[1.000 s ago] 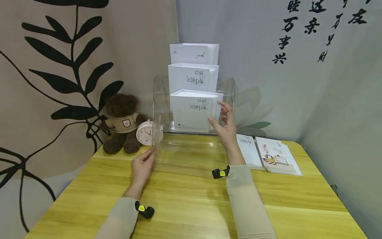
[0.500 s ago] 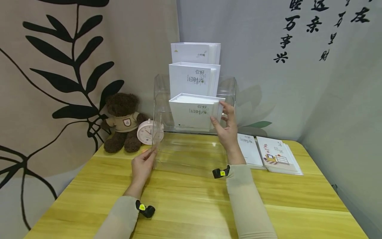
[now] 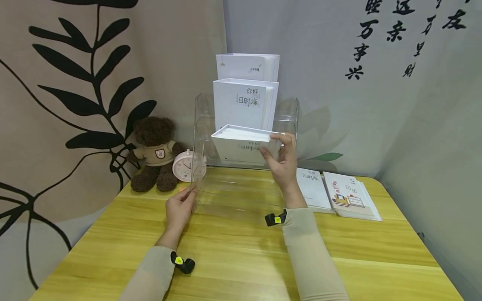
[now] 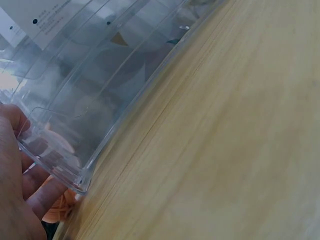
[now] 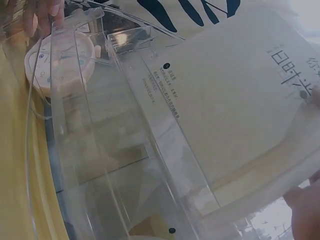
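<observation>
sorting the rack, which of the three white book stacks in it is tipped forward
The lowest stack, the one the right hand grips at its right edge. The two above it stand upright.

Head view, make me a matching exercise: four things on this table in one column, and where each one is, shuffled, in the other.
Things:
1. teddy bear
2. pink clock
3. tilted white booklet stack
4. loose booklets

Places:
A. lying flat on the table, right of the clear rack
B. gripped by the right hand in the rack's lowest tier
C. against the leaf-print wall
D. between bear and rack

Pairs: 1-C, 2-D, 3-B, 4-A
</observation>
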### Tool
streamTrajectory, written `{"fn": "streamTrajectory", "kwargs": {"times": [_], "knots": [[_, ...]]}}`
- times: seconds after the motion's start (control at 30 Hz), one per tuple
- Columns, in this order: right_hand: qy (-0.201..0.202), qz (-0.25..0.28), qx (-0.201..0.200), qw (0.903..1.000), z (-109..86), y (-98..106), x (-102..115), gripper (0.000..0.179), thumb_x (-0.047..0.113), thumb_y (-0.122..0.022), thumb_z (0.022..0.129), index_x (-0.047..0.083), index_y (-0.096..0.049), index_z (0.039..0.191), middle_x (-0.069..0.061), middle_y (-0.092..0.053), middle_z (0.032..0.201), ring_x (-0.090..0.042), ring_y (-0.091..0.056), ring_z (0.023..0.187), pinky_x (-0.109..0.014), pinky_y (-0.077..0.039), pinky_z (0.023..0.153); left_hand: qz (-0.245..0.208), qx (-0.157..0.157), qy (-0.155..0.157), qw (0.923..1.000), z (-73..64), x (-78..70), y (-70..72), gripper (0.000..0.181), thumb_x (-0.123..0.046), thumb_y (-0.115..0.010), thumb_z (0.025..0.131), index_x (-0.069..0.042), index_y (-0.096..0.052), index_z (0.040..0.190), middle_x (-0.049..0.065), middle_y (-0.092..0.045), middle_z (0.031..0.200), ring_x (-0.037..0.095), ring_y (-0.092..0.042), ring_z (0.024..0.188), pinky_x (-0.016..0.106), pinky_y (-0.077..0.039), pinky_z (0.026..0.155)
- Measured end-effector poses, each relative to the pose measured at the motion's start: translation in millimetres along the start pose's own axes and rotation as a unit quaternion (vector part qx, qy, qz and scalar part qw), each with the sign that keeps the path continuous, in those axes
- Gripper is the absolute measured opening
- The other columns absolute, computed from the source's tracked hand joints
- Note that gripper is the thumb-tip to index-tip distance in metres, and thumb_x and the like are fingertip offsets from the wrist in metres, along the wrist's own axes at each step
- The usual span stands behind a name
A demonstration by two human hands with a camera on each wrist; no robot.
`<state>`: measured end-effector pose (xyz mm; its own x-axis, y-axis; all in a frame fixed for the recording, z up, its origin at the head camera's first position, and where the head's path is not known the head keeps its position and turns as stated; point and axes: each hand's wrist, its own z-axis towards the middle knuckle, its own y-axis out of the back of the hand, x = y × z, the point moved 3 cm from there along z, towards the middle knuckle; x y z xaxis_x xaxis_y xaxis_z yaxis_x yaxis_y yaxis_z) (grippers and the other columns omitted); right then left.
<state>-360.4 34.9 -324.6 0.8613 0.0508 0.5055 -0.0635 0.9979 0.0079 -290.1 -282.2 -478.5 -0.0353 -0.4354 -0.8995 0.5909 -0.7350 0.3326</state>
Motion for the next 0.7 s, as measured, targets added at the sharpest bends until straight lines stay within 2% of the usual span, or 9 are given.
{"fn": "streamTrajectory", "kwargs": {"times": [0.1, 0.2, 0.27, 0.37, 0.47, 0.63, 0.7], "knots": [[0.041, -0.049, 0.007, 0.9979, 0.4, -0.5, 3.1, 0.047, -0.012, -0.079, 0.086, 0.004, -0.057, 0.124, -0.003, -0.051, 0.126, -0.015, -0.05, 0.121, -0.027, -0.048, 0.105, -0.003, 0.001, 0.004, 1.0, 0.6, 0.4, -0.4, 0.024, -0.042, -0.078, 0.096, -0.034, -0.082, 0.119, 0.0, -0.083, 0.11, -0.001, -0.066, 0.077, 0.012, -0.048, 0.066], [0.088, -0.104, 0.029, 0.9902, 2.1, 1.5, 7.8, 0.047, -0.007, -0.085, 0.083, 0.005, -0.064, 0.124, -0.017, -0.059, 0.123, -0.023, -0.055, 0.123, -0.03, -0.045, 0.111, -0.004, 0.002, 0.005, 1.0, 0.8, 0.2, -0.7, 0.025, -0.042, -0.078, 0.096, -0.033, -0.082, 0.119, 0.002, -0.083, 0.108, -0.001, -0.064, 0.072, 0.015, -0.048, 0.063], [0.119, -0.121, 0.044, 0.9846, 3.8, 4.2, 12.4, 0.048, -0.006, -0.087, 0.08, 0.005, -0.069, 0.123, -0.019, -0.065, 0.119, -0.026, -0.062, 0.118, -0.03, -0.048, 0.11, -0.006, 0.002, 0.005, 1.0, 0.9, 0.1, -0.8, 0.025, -0.042, -0.078, 0.096, -0.032, -0.082, 0.119, 0.005, -0.084, 0.103, 0.001, -0.062, 0.064, 0.018, -0.047, 0.058], [0.149, -0.133, 0.062, 0.978, 6.1, 8.7, 18.3, 0.047, -0.006, -0.089, 0.078, 0.007, -0.074, 0.12, -0.015, -0.074, 0.111, -0.027, -0.07, 0.107, -0.027, -0.054, 0.103, -0.016, 0.005, 0.003, 0.9999, 1.3, -0.4, -1.1, 0.026, -0.041, -0.078, 0.097, -0.029, -0.083, 0.12, 0.012, -0.083, 0.095, 0.004, -0.057, 0.051, 0.023, -0.045, 0.05], [0.162, -0.138, 0.074, 0.9744, 7.7, 11.0, 22.7, 0.047, -0.006, -0.089, 0.077, 0.009, -0.077, 0.12, -0.013, -0.077, 0.11, -0.027, -0.074, 0.104, -0.027, -0.057, 0.101, -0.024, 0.007, 0.002, 0.9997, 1.5, -1.0, -1.2, 0.027, -0.039, -0.078, 0.097, -0.026, -0.083, 0.12, 0.014, -0.082, 0.093, 0.005, -0.055, 0.047, 0.024, -0.044, 0.047], [0.157, -0.132, 0.078, 0.9757, 7.2, 11.7, 24.7, 0.045, -0.005, -0.088, 0.078, 0.01, -0.079, 0.12, -0.013, -0.079, 0.109, -0.027, -0.076, 0.104, -0.027, -0.058, 0.1, -0.015, 0.009, 0.005, 0.9998, 0.7, -0.1, -0.2, 0.029, -0.042, -0.077, 0.097, -0.026, -0.082, 0.121, 0.007, -0.083, 0.108, 0.004, -0.061, 0.059, 0.022, -0.046, 0.054], [0.154, -0.122, 0.077, 0.9776, 7.3, 12.2, 24.6, 0.042, -0.006, -0.088, 0.079, 0.007, -0.078, 0.118, -0.014, -0.079, 0.107, -0.026, -0.076, 0.103, -0.027, -0.057, 0.1, -0.012, 0.012, 0.01, 0.9998, 0.4, 0.2, 0.4, 0.03, -0.044, -0.077, 0.097, -0.027, -0.082, 0.122, 0.006, -0.083, 0.11, 0.006, -0.061, 0.061, 0.023, -0.046, 0.054]]}}
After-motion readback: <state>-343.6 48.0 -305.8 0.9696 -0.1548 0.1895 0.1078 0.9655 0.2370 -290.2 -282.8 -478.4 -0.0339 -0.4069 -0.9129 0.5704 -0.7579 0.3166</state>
